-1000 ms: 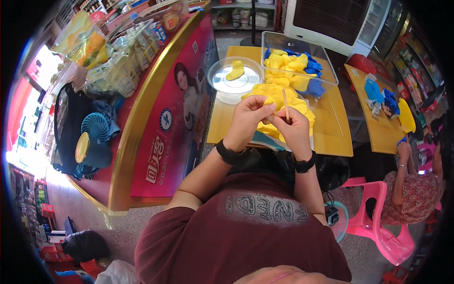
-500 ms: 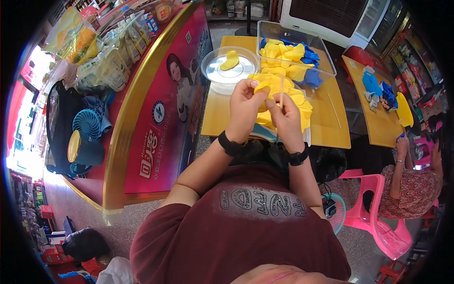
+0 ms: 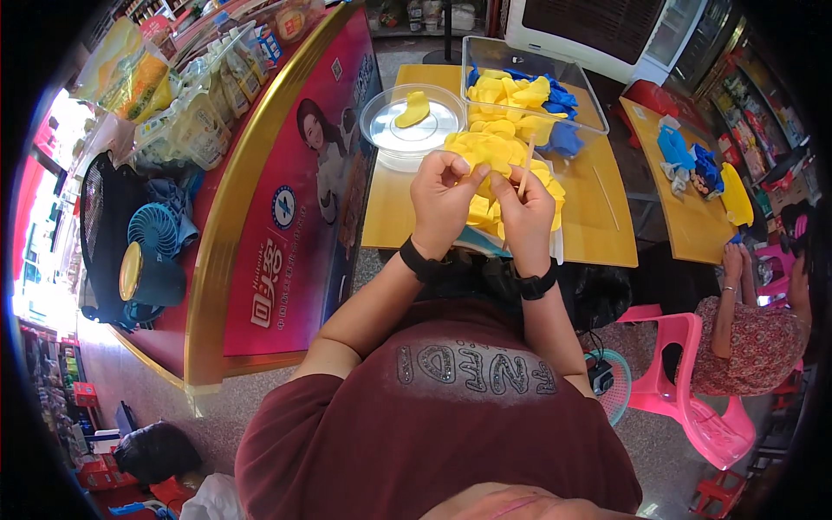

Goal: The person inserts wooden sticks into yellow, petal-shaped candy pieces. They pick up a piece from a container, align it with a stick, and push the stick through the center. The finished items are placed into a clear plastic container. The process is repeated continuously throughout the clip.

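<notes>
Over a pile of yellow cloth-like pieces, my two hands meet with the fingertips close together. My left hand is closed, pinching a yellow piece between thumb and fingers. A thin wooden stick stands upright in my right hand, whose thumb also touches the yellow piece. Left of the pile is a clear round tub with one curved yellow piece in it. Behind the pile, a clear rectangular bin holds yellow and blue pieces.
A second stick lies on the yellow table. The red counter with a gold edge borders the left. At right are a pink chair, another table with blue and yellow items, and a seated person.
My right hand has turned slightly and the stick now leans more to the right. Both hands still pinch at the yellow piece. The whole view has shifted a little.
</notes>
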Tool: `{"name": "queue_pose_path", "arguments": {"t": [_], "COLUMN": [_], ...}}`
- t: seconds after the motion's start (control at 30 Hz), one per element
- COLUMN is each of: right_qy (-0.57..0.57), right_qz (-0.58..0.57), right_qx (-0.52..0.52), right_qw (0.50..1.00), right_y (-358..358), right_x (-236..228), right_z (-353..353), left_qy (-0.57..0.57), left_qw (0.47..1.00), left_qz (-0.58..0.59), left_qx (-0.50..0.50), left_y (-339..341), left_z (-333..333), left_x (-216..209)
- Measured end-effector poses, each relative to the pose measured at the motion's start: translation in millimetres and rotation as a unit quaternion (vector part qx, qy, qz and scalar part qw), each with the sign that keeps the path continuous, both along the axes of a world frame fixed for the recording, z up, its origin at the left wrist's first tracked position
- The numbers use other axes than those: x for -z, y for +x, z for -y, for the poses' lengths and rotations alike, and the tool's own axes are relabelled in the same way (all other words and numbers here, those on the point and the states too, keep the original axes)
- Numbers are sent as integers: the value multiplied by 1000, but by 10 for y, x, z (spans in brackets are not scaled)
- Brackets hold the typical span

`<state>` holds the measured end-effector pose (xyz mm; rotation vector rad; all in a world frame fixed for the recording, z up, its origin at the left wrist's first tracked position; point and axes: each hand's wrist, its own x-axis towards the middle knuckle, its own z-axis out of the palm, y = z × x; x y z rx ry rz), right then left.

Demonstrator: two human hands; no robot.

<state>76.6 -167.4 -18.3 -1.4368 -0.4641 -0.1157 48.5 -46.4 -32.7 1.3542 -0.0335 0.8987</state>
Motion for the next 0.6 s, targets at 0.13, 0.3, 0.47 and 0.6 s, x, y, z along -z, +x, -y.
{"name": "queue_pose_path", "arguments": {"t": [0.13,0.3,0.47,0.6], "right_qy": [37,128,190,172], "right_qz": [-49,-119,-171,-166], "right_qx": [-38,-91,-128,-122], "right_qw": [997,981,958,963], "right_y": [-49,-52,-15,-15], "right_x": [-96,-112,-115,-132], "right_z": [-8,26,37,26], "left_qy": [-76,-122,-136,-145], "left_qw": [995,988,985,984], "left_qz": [27,-29,-34,-33], "left_qx": [51,90,98,100], "left_y": [-10,-63,-76,-73], "left_z": [33,-53,-57,-60], "left_x": [-117,-153,-168,-155]}}
